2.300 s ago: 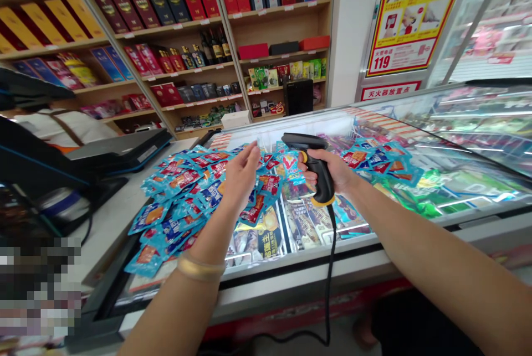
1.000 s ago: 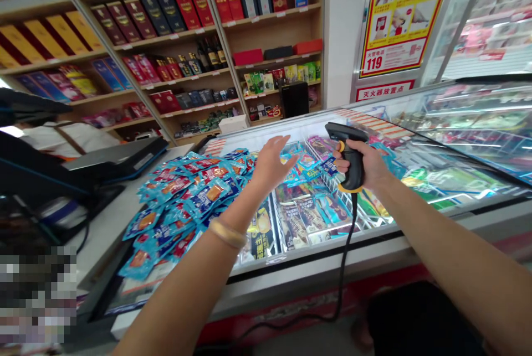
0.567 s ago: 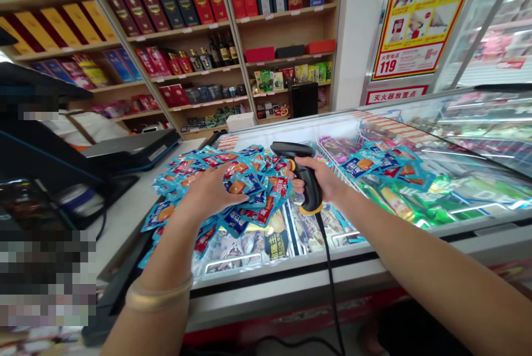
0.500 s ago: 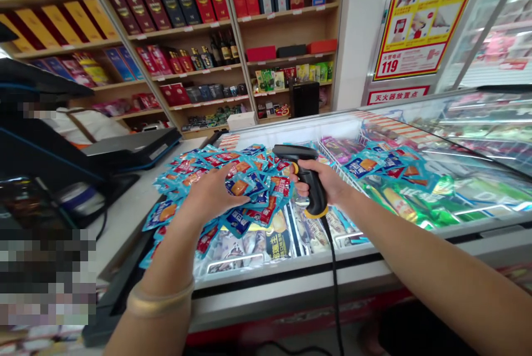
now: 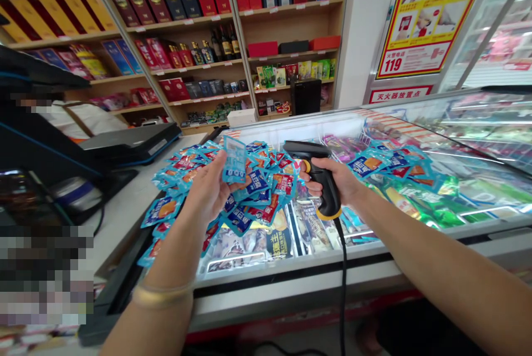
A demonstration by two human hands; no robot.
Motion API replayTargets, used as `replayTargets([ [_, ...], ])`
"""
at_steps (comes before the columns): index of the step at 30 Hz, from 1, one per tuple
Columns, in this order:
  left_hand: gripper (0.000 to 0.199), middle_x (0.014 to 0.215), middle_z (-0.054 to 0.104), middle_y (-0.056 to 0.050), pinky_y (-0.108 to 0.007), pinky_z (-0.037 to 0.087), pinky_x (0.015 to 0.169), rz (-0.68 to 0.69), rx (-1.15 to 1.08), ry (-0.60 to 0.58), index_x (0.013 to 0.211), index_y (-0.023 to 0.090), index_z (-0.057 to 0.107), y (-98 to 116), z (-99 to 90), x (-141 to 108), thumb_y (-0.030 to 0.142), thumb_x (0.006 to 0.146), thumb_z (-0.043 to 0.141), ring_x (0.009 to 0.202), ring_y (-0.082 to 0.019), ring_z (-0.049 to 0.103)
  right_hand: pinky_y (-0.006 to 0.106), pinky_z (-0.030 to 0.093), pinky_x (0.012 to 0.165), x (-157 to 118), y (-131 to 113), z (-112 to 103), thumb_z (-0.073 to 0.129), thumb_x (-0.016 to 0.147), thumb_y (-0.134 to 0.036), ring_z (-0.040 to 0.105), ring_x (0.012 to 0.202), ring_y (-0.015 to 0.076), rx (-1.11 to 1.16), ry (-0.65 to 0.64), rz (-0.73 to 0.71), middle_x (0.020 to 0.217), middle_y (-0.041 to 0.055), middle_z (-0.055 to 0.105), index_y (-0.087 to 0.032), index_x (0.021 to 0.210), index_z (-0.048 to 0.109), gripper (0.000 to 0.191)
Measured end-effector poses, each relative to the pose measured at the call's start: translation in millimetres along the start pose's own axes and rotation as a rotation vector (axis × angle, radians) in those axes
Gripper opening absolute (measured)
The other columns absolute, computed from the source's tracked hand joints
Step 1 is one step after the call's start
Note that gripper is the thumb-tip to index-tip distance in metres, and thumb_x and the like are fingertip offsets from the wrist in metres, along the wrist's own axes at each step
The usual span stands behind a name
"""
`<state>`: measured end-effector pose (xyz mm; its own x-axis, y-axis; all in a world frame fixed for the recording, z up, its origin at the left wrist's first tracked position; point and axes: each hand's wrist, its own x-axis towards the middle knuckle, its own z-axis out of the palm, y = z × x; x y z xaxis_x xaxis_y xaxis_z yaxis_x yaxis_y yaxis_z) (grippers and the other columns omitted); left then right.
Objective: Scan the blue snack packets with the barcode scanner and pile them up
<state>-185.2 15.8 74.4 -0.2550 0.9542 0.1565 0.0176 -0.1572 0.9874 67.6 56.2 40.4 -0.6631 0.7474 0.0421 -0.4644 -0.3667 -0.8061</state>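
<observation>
Between the fingers of my left hand (image 5: 210, 187) is a small blue snack packet (image 5: 235, 161), raised above the pile with its printed back toward me. My right hand (image 5: 328, 179) is closed round the handle of a black and yellow barcode scanner (image 5: 326, 192), whose head points left, toward the packet. Under and around my left hand spreads a heap of blue and red snack packets (image 5: 253, 184) on the freezer's glass top. A smaller group of the same packets (image 5: 388, 162) lies farther right on the glass, beyond the scanner.
The chest freezer (image 5: 291, 278) holds ice creams under its glass. A black cable (image 5: 343, 289) hangs from the scanner over the front edge. At left stand a counter (image 5: 120, 206) and dark checkout equipment (image 5: 128, 145). Shelves with boxes (image 5: 178, 24) line the back wall.
My left hand has lifted a packet off the heap and turned it upright. My right hand and the scanner have shifted slightly to the right in view.
</observation>
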Motion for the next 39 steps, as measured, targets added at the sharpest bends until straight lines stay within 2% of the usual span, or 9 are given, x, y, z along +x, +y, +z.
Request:
replayTargets([
  [2, 0.05, 0.094, 0.072, -0.012, -0.04, 0.06, 0.071, -0.084, -0.136, -0.039, 0.101, 0.014, 0.066, -1.2, 6.3, -2.1, 0.058, 0.079, 0.062, 0.085, -0.025, 0.07, 0.019, 0.039, 0.044, -1.7, 1.1, 2.9, 0.064, 0.077, -0.033, 0.041, 0.045, 0.0048, -0.023, -0.034, 0.018, 0.07, 0.0005, 0.054, -0.013, 0.083, 0.058, 0.022],
  [4, 0.046, 0.089, 0.073, -0.011, -0.039, 0.06, 0.07, -0.106, -0.154, -0.053, 0.097, 0.013, 0.066, -2.8, 10.7, -4.3, 0.055, 0.078, 0.065, 0.085, -0.026, 0.071, 0.019, 0.039, 0.044, -3.1, 2.0, 4.8, 0.065, 0.077, -0.034, 0.042, 0.045, 0.0048, -0.039, -0.06, 0.028, 0.07, 0.0006, 0.054, -0.013, 0.083, 0.058, 0.023],
  [11, 0.052, 0.081, 0.073, -0.009, -0.039, 0.06, 0.071, -0.086, -0.08, -0.076, 0.086, 0.013, 0.067, -7.5, 14.1, -6.6, 0.06, 0.065, 0.073, 0.087, -0.028, 0.07, 0.02, 0.039, 0.043, -5.0, 2.3, 7.3, 0.066, 0.077, -0.035, 0.042, 0.045, 0.0048, -0.043, -0.135, 0.023, 0.069, 0.0, 0.055, -0.013, 0.082, 0.057, 0.024],
  [17, 0.058, 0.082, 0.072, -0.01, -0.039, 0.06, 0.07, -0.065, 0.016, -0.09, 0.086, 0.013, 0.067, -7.9, 13.7, -6.3, 0.067, 0.065, 0.069, 0.089, -0.028, 0.07, 0.019, 0.038, 0.042, -4.6, 2.0, 9.4, 0.065, 0.077, -0.035, 0.043, 0.044, 0.0048, -0.055, -0.186, 0.054, 0.069, -0.0005, 0.053, -0.013, 0.08, 0.057, 0.023],
  [27, 0.066, 0.08, 0.071, -0.009, -0.037, 0.059, 0.066, -0.072, -0.002, -0.095, 0.092, 0.011, 0.069, -9.9, 12.9, -5.6, 0.07, 0.06, 0.071, 0.081, -0.026, 0.069, 0.019, 0.039, 0.043, -4.1, 2.1, 9.6, 0.063, 0.078, -0.034, 0.042, 0.046, 0.0052, -0.053, -0.193, 0.053, 0.07, -0.0006, 0.053, -0.013, 0.081, 0.058, 0.021],
  [31, 0.069, 0.083, 0.072, -0.007, -0.032, 0.056, 0.063, 0.048, 0.116, -0.054, 0.107, 0.013, 0.069, -7.0, 15.8, -8.0, 0.07, 0.068, 0.065, 0.079, -0.023, 0.069, 0.02, 0.039, 0.043, -5.0, -2.6, 6.0, 0.061, 0.08, -0.034, 0.039, 0.045, 0.0053, -0.046, -0.134, -0.003, 0.07, 0.0001, 0.053, -0.015, 0.082, 0.056, 0.02],
  [33, 0.068, 0.09, 0.072, -0.007, -0.03, 0.055, 0.067, 0.172, 0.24, -0.031, 0.116, 0.015, 0.067, -3.7, 23.6, -9.6, 0.067, 0.072, 0.064, 0.083, -0.023, 0.068, 0.02, 0.039, 0.043, -8.7, -10.1, -0.6, 0.06, 0.079, -0.034, 0.037, 0.044, 0.0054, -0.033, -0.073, -0.044, 0.069, -0.0002, 0.052, -0.016, 0.081, 0.055, 0.019],
  [35, 0.065, 0.102, 0.072, -0.009, -0.031, 0.055, 0.074, 0.28, 0.349, -0.059, 0.122, 0.016, 0.065, -1.8, 38.3, -9.7, 0.06, 0.074, 0.066, 0.091, -0.023, 0.067, 0.02, 0.038, 0.042, -16.9, -21.5, -11.3, 0.061, 0.078, -0.033, 0.037, 0.044, 0.0055, -0.021, 0.007, -0.092, 0.069, -0.0005, 0.051, -0.016, 0.081, 0.055, 0.018],
  [39, 0.055, 0.121, 0.066, -0.013, -0.036, 0.054, 0.083, 0.387, 0.489, -0.194, 0.128, 0.016, 0.06, -10.4, 90.2, -3.1, 0.046, 0.081, 0.064, 0.102, -0.024, 0.064, 0.019, 0.036, 0.041, -47.6, -50.5, -43.9, 0.062, 0.076, -0.032, 0.037, 0.045, 0.0055, -0.031, 0.18, -0.168, 0.069, -0.0001, 0.051, -0.016, 0.082, 0.057, 0.018],
])
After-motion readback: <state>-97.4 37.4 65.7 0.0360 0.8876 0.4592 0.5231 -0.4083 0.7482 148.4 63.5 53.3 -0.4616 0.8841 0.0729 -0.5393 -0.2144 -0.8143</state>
